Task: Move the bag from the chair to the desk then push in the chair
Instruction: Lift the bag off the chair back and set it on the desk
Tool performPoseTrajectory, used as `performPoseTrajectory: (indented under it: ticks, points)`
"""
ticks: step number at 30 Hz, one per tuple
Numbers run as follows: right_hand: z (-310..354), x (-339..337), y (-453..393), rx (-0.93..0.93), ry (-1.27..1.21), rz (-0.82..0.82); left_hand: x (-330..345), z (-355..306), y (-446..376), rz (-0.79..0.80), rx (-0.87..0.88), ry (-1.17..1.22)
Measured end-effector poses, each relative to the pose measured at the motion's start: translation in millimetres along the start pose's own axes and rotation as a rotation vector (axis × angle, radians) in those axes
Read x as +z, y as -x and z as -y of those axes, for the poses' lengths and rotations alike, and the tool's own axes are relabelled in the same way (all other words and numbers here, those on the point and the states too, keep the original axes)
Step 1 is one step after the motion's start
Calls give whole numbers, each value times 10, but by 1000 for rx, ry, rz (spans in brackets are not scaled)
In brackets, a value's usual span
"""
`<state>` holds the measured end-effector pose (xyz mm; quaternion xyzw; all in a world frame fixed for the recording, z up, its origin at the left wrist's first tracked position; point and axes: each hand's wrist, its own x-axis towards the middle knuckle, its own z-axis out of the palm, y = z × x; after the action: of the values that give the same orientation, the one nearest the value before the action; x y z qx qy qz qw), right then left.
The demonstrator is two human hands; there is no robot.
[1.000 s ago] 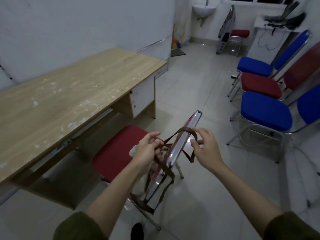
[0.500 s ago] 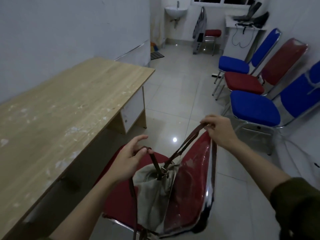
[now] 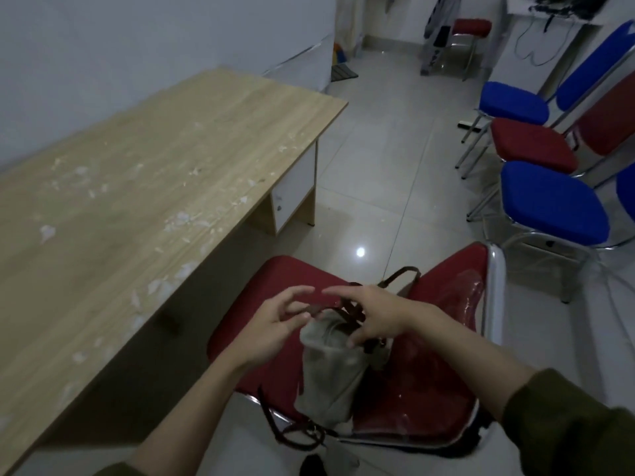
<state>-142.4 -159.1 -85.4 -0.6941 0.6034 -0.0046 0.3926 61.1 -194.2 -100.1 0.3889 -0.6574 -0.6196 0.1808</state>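
Note:
A grey canvas bag (image 3: 330, 372) with brown straps sits on the seat of the red chair (image 3: 268, 304), leaning against its plastic-covered backrest. My left hand (image 3: 275, 328) pinches a brown strap at the bag's top left. On the bag's mouth, my right hand (image 3: 374, 317) closes its fingers on the bunched straps. One strap loop (image 3: 292, 438) hangs off the seat's front edge, and another sticks up behind my right hand. The wooden desk (image 3: 137, 201) stands to the left of the chair, which is pulled out from it.
White flecks are scattered over the desk top. A row of blue and red chairs (image 3: 549, 201) lines the right wall. Glossy tiled floor (image 3: 378, 166) stretches ahead between desk and chairs. A white wall runs behind the desk.
My right hand has come down from the top of the backrest to the bag's mouth, bringing the strap with it. The left hand stays at the bag's top.

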Motion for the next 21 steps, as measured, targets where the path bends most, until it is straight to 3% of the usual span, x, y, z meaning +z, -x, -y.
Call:
performPoseTrajectory:
  ticks: [2,7,9,13,18,21]
  points:
    - [10,109,-9,-27,60,25,116,93,11,76,-25,42]
    - [-86,-74,179,26,-7,-135,276,180,-120,164,-138,190]
    - [-102,-221,311,54,-41,-189,368,290,-274,154,-170,54]
    - [-101,-400,564,99,-58,-304,647,501,-544,262,-71,-370]
    - [-36,-527,834,49,-105,-425,926,712,-686,308,-79,-521]
    - [-15,-566,954,21,-124,-457,962,765,-642,200,-97,-459]
